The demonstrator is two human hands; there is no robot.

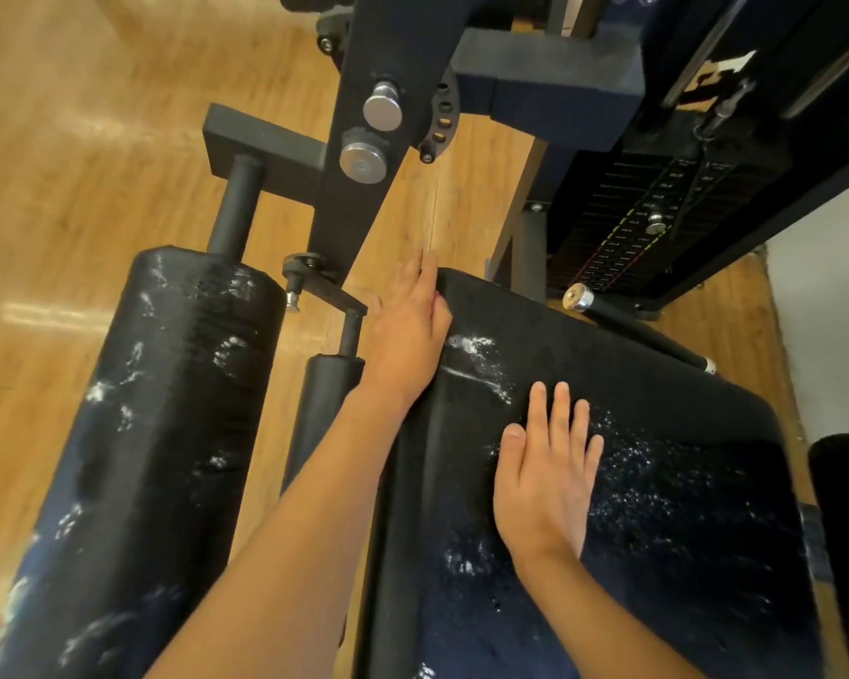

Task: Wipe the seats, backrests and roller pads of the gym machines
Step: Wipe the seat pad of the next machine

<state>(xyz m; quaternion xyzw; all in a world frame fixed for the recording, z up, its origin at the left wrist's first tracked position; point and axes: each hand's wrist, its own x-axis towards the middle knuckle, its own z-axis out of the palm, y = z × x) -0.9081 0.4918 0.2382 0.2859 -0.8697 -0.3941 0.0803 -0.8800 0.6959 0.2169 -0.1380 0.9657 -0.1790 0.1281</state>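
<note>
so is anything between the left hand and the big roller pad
Yes: a slim black padded bar and its metal lever stand in the gap between the left hand, on the seat edge, and the roller pad.

Gym machine, counted

Two hands: left hand [408,330], right hand [545,482]. One seat [658,384]; one large roller pad [167,409], one small roller pad [322,409]; two metal knobs [382,106]; one weight stack [623,232].

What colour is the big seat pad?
The seat is black with white specks; head view shows it.
</note>
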